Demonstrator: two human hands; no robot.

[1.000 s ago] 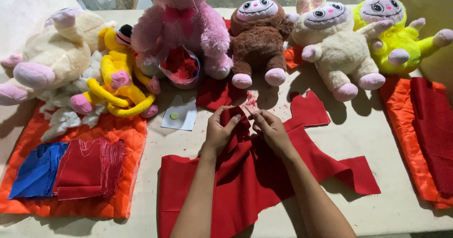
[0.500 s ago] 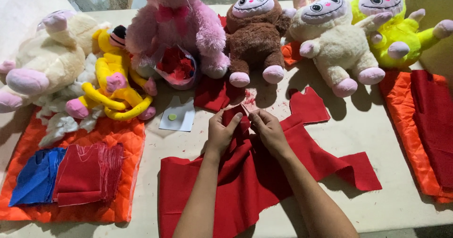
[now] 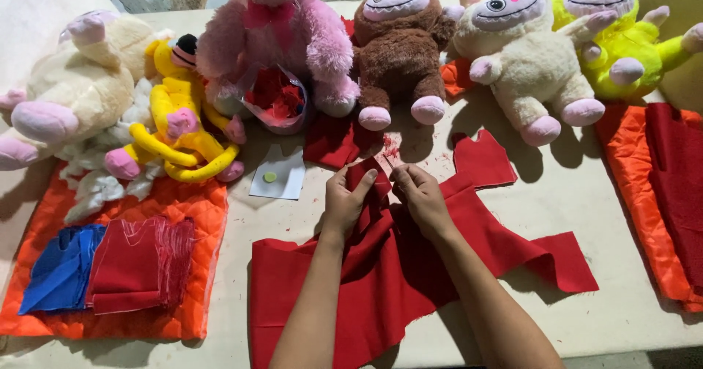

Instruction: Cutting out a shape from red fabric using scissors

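A large cut piece of red fabric (image 3: 410, 266) lies on the table in front of me. My left hand (image 3: 346, 200) pinches its folded far edge, thumb under and fingers over. My right hand (image 3: 421, 197) grips the same edge just to the right, close to the left hand. Between the fingers I hold a small flap of the red fabric raised off the table. Small red scraps and lint lie just beyond my hands.
Plush toys line the far side: cream (image 3: 62, 91), yellow (image 3: 179, 124), pink (image 3: 274, 32), brown (image 3: 399, 43), cream (image 3: 523, 54), green (image 3: 622, 32). Orange quilted mats (image 3: 168, 215) with stacked red and blue pieces (image 3: 110, 263) lie left; another mat (image 3: 644, 179) right. A white card (image 3: 278, 173) sits near.
My hands stay on the fabric's far edge, shifting slightly; the fingers have worked the small fold. The view has tilted a little.
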